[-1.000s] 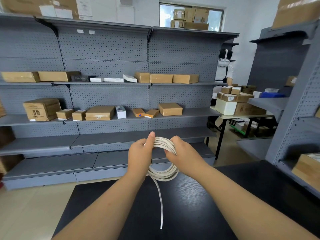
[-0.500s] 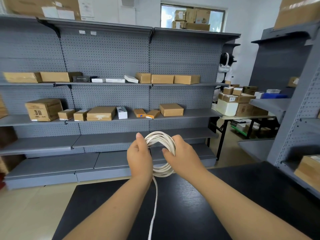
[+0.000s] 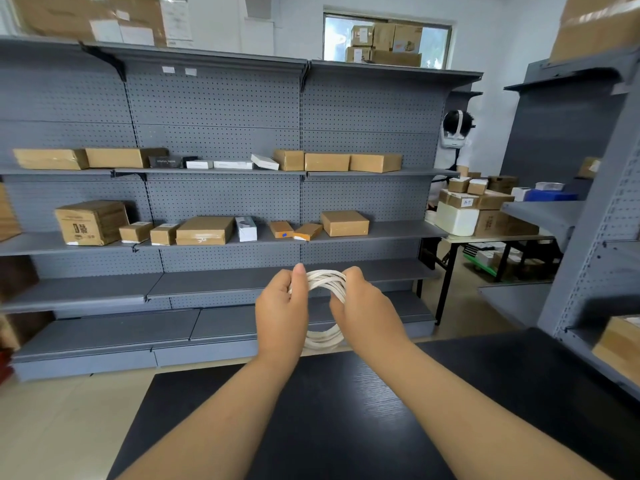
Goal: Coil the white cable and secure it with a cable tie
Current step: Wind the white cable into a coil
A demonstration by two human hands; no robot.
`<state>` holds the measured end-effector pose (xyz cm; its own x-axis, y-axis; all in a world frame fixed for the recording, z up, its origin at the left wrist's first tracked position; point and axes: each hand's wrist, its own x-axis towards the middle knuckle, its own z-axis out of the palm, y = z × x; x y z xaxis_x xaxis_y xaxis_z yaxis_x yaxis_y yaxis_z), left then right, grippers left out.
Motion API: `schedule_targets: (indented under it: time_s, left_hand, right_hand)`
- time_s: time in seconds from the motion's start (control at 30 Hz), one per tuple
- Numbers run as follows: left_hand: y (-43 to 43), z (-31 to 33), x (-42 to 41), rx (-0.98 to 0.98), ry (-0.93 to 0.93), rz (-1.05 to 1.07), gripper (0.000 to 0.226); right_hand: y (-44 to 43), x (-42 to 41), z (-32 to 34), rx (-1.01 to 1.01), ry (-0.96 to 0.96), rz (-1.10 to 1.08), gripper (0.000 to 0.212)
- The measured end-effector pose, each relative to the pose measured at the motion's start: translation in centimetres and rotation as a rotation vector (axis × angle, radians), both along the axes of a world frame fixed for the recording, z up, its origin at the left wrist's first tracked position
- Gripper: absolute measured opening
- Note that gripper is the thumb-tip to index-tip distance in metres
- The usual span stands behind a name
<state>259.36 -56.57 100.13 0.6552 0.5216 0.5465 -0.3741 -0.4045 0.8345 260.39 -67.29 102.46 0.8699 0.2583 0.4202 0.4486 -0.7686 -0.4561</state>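
The white cable [image 3: 323,339] is wound into a round coil of several loops, held upright in the air above the far edge of the black table [image 3: 346,427]. My left hand [image 3: 280,313] grips the coil's left side, thumb up against the top. My right hand [image 3: 367,313] grips its right side, fingers curled over the strands. No loose end hangs below the coil. No cable tie shows in the head view.
Grey pegboard shelving [image 3: 221,109] with cardboard boxes [image 3: 204,230] stands across the aisle. More grey shelves [image 3: 588,237] stand at the right. A person with a headset [image 3: 455,133] stands by a box-laden table [image 3: 491,237] at the back right.
The loose tail that hung down over the table is gone from below the coil. Both hands have shifted slightly along the coil's top while holding it.
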Motion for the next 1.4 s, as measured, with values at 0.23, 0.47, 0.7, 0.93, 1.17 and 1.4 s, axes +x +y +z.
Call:
schedule_targets:
  time_s: [0.23, 0.47, 0.7, 0.93, 1.17, 1.4]
  left_hand:
    - [-1.5, -0.6, -0.4, -0.375, 0.028, -0.012, 0.053]
    - [-1.0, 0.7, 0.3, -0.269, 0.002, 0.030, 0.048]
    - [-0.4, 2.2, 0.2, -0.110, -0.024, 0.019, 0.047]
    - [0.0, 2.3, -0.2, -0.042, -0.002, -0.005, 0.048]
    - [0.3, 2.5, -0.3, -0.016, 0.014, -0.010, 0.048]
    - [-0.1, 2.0, -0.5, -0.260, 0.026, -0.103, 0.036]
  right_hand:
    - [0.0, 0.0, -0.2, 0.206, 0.025, -0.053, 0.016]
    - [0.1, 0.1, -1.2, 0.418, 0.153, -0.066, 0.014]
    - [0.1, 0.3, -1.0, 0.499, 0.248, -0.067, 0.021]
    - [0.2, 0.5, -1.4, 0.491, 0.256, -0.058, 0.027]
    - [0.5, -0.1, -1.4, 0.532, 0.268, -0.033, 0.026]
    - [0.8, 0.0, -1.7, 0.616, 0.196, -0.119, 0.020]
